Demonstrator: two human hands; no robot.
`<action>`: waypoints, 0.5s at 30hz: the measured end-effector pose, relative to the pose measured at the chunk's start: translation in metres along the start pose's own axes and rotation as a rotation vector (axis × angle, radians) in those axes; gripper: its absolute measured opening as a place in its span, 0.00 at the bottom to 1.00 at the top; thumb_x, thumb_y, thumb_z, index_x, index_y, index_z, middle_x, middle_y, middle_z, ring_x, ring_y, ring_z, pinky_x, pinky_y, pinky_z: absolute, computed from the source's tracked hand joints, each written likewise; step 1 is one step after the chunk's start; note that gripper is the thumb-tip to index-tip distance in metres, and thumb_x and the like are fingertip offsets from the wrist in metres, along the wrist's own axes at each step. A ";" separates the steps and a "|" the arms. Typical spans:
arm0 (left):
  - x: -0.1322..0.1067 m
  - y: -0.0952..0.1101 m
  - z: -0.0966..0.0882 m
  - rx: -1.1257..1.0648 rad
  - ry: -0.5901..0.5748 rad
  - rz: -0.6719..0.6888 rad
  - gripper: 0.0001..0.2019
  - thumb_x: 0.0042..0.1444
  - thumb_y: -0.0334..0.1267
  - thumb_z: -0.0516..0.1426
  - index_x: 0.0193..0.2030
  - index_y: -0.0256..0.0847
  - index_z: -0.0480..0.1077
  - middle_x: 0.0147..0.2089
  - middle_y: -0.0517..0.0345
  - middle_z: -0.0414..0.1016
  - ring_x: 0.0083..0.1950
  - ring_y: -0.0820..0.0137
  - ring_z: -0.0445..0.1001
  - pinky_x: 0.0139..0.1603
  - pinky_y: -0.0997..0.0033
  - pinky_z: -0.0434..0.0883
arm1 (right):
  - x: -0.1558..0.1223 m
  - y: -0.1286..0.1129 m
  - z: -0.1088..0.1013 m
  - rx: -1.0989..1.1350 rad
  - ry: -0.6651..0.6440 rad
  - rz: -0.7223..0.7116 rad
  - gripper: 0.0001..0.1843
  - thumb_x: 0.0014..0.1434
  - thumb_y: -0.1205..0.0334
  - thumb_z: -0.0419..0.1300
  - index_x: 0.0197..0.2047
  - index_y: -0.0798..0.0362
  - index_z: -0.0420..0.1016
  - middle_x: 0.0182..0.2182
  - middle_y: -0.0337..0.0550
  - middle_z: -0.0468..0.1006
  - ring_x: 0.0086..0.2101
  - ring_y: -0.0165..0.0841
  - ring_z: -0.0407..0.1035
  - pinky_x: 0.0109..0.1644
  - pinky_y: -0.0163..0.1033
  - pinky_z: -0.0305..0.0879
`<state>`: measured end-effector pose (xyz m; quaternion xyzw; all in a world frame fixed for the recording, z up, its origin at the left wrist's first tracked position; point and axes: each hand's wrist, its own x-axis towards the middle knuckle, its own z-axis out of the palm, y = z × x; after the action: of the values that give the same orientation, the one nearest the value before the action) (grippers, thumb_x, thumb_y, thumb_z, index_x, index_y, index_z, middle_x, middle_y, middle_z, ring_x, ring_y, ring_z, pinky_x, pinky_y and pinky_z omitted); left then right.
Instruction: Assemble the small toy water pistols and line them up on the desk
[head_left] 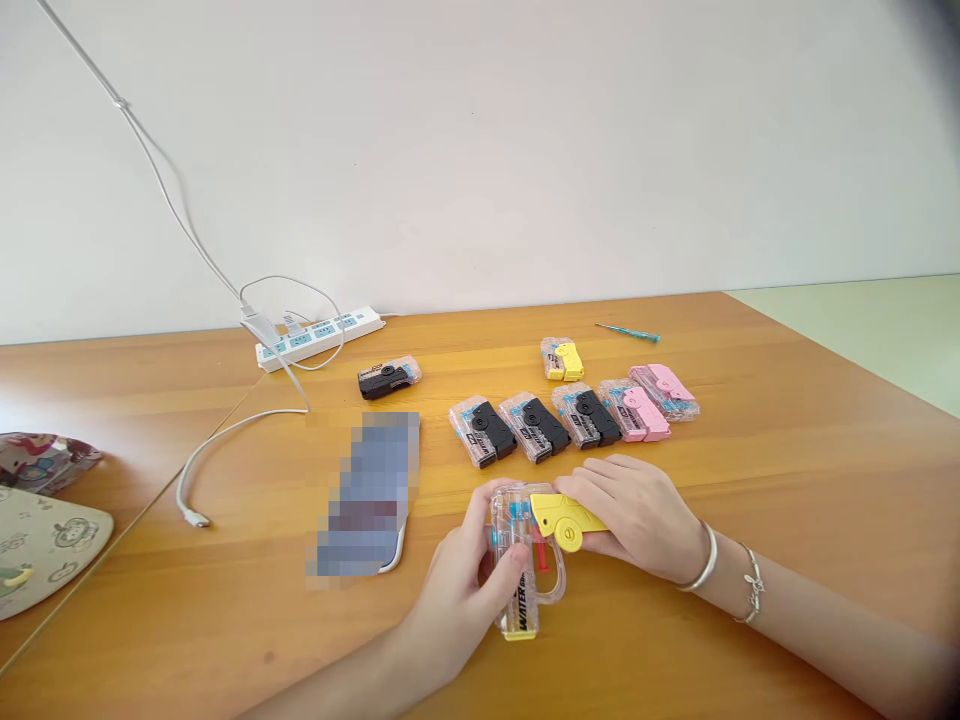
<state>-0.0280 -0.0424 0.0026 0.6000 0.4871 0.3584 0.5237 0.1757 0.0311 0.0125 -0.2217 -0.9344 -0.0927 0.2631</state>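
Between my hands is a clear toy water gun (517, 590) with a yellow folding part (568, 518), a red trigger and a clear trigger guard. My left hand (469, 585) wraps its clear body, thumb across the front beside the black lettering. The fingers of my right hand (634, 515) close round the yellow part, which sticks out sideways from the body. Beyond my hands lies a row of folded water guns: several black ones, such as this black water gun (534, 427), and two pink ones, including a pink water gun (636, 412).
A folded yellow water gun (562, 360) and a teal-handled screwdriver (634, 333) lie farther back. Another black water gun (388, 377) rests left of the row. A blurred phone (367, 500), a white power strip (322, 338), a loose cable (196, 518) and a patterned item (52, 545) are at left.
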 end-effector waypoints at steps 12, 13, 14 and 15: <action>-0.002 0.005 0.000 -0.320 -0.130 0.096 0.18 0.65 0.46 0.48 0.59 0.48 0.51 0.54 0.54 0.68 0.53 0.66 0.67 0.54 0.68 0.66 | -0.003 0.002 0.000 -0.021 0.115 0.052 0.26 0.69 0.49 0.35 0.40 0.56 0.67 0.27 0.43 0.79 0.21 0.30 0.68 0.26 0.36 0.56; -0.002 0.005 0.000 -0.347 -0.148 0.099 0.18 0.65 0.46 0.49 0.58 0.48 0.51 0.54 0.55 0.68 0.53 0.67 0.67 0.54 0.68 0.66 | -0.003 0.004 0.000 -0.022 0.129 0.042 0.25 0.69 0.49 0.35 0.41 0.55 0.66 0.28 0.43 0.79 0.22 0.30 0.69 0.26 0.36 0.57; -0.002 0.005 0.000 -0.364 -0.155 0.098 0.18 0.64 0.46 0.49 0.58 0.48 0.51 0.53 0.55 0.68 0.52 0.67 0.68 0.53 0.69 0.67 | -0.004 0.006 0.000 -0.020 0.140 0.037 0.24 0.69 0.50 0.35 0.42 0.55 0.65 0.29 0.44 0.80 0.22 0.30 0.69 0.26 0.36 0.58; -0.003 0.004 0.000 -0.371 -0.147 0.096 0.18 0.64 0.47 0.50 0.57 0.48 0.51 0.52 0.55 0.69 0.51 0.68 0.68 0.51 0.69 0.67 | -0.005 0.008 0.001 -0.016 0.149 0.041 0.22 0.69 0.51 0.36 0.43 0.54 0.65 0.29 0.44 0.80 0.23 0.30 0.70 0.27 0.35 0.58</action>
<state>-0.0283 -0.0447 0.0068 0.5403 0.3439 0.4219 0.6417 0.1831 0.0369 0.0099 -0.2355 -0.9066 -0.1109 0.3320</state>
